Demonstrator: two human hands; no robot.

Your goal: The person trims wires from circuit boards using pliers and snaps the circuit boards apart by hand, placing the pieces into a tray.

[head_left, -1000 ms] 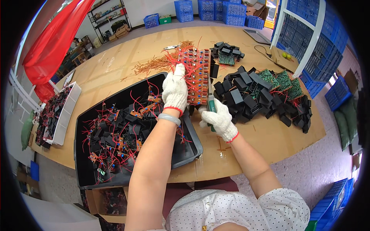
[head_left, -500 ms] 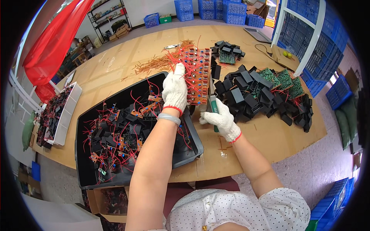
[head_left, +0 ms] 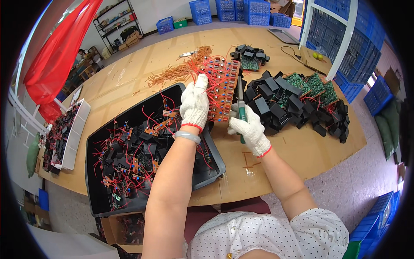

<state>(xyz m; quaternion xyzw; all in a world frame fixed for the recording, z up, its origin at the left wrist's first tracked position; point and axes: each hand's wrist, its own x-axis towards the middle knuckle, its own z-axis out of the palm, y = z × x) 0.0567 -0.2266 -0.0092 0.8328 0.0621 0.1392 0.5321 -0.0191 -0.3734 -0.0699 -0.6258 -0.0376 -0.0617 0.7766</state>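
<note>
My left hand (head_left: pixel 195 101), in a white knitted glove, grips the left edge of a brown circuit board panel (head_left: pixel 224 93). Rows of small components and loose red wires cover the panel, which is held up over the table near the black tub's right corner. In my right hand (head_left: pixel 251 133), also gloved, is a green-handled tool (head_left: pixel 242 115); its long grey metal end lies along the panel's right edge. The fingers wrap round the handle, and the tool's exact kind is not clear.
A black tub (head_left: pixel 219 166) holds wired boards and black cases. Black boxy parts (head_left: pixel 276 97) with green boards (head_left: pixel 317 86) are heaped on the right. Thin brown strips (head_left: pixel 174 71) lie beyond my left hand. A white tray (head_left: pixel 77 136) of wired parts stands far left.
The panel has tilted slightly, its lower end now a little lower. My right hand and the tool have shifted slightly to the right, the tool standing more upright along the panel's edge.
</note>
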